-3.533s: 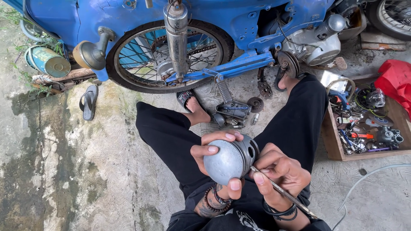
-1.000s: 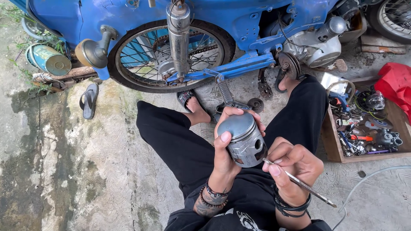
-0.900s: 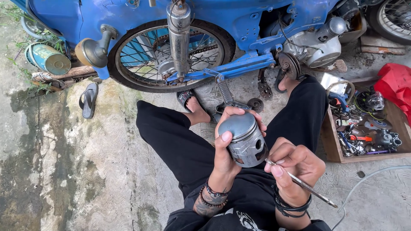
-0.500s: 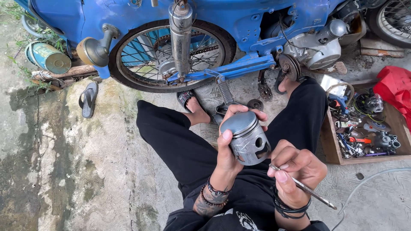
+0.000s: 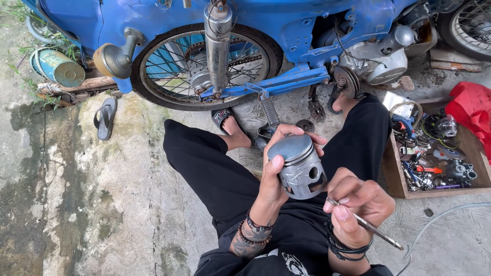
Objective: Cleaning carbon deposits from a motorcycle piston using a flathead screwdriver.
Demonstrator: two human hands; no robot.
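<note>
both hands work over the lap of a person sitting on the concrete in black trousers. left hand wraps around a grey metal piston, thumb pressed on the near edge of its crown, fingers curled round the far side, so the piston is held up and tilted, crown to the upper left, skirt and pin hole to the lower right. right hand sits just beside the piston's skirt, thumb and forefinger pinching a thin metal pick whose shaft runs down and right past the wrist. its working tip at the pinch is close to the piston but seems just apart from it; i cannot tell if it touches.

beyond the knees lies a blue motorbike on its side, rear wheel and exhaust pipe toward the camera, engine to the right. a wooden box of tools and small parts stands at the right knee, with a red cloth behind it. a sandal lies on the ground at left, near a tin can.

judged from the grip, the step in hand is picking at the piston's side, likely around the pin hole or ring grooves. that calls for a steady left hand, the piston turned so the spot faces the tip, and light, controlled pressure so the point does not slip.
</note>
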